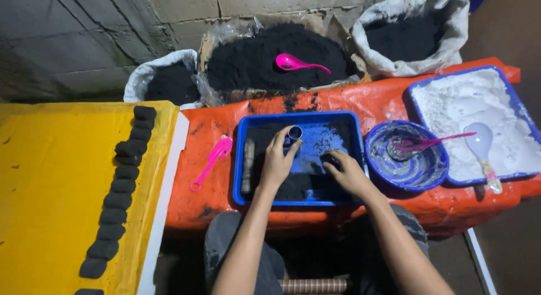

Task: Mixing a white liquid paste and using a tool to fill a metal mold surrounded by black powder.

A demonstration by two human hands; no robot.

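Note:
A blue tray point(242, 160) smeared with black powder lies on the orange-covered table in front of me. My left hand point(278, 160) grips a short upright metal tube point(295, 132) standing in the tray. My right hand point(345, 171) rests palm down in the tray, fingers on a small pile of black powder point(329, 158). A wooden stick point(247, 165) lies along the tray's left side.
A row of black pressed blocks point(121, 188) runs down the yellow sheet at left. A pink scraper point(211, 161) lies beside the tray. Right: blue bowl point(433, 171) with pink spoon, blue tray of white powder point(468, 109) with ladle. Behind: sacks and a box of black powder point(270, 58) with pink scoop.

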